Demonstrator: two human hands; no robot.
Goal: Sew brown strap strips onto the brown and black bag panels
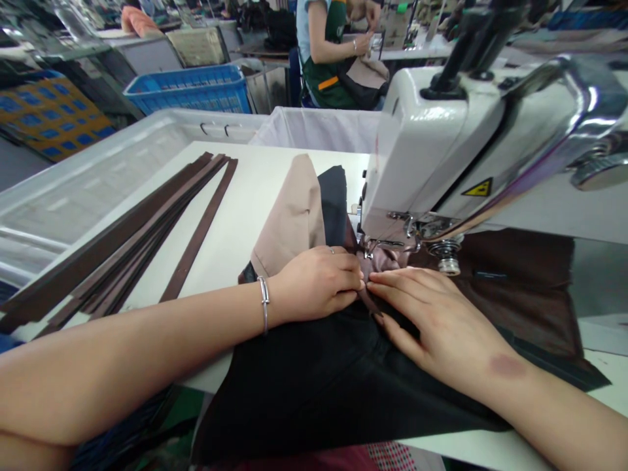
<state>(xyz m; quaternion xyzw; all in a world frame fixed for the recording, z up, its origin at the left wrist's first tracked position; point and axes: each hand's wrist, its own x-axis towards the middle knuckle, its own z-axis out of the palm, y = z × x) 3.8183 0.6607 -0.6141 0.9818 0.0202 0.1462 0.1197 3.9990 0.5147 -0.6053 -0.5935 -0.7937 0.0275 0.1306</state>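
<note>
The dark cloth (318, 386) lies across the near edge of the bench (245, 209), its gathered upper part just in front of the presser foot (367, 254), where I can guide it in small amounts. My left hand (318, 281) has its grip nearly closed, bent fingers pinching the folds beside the foot, probably to keep the layers together. My right hand (436, 320) is spread, grip open, its fingers laid over the cloth and thumb apart, seemingly to flatten it and steady its direction. A narrow brown edge (369, 302) runs between my fingertips. The beige piece (294, 219) lies beyond my left hand, and a brown panel (524, 281) spreads right of the sewing machine's head (417, 144), out from under it. Further left, brown strips (161, 222) lie lengthwise, likely for easy reach.
</note>
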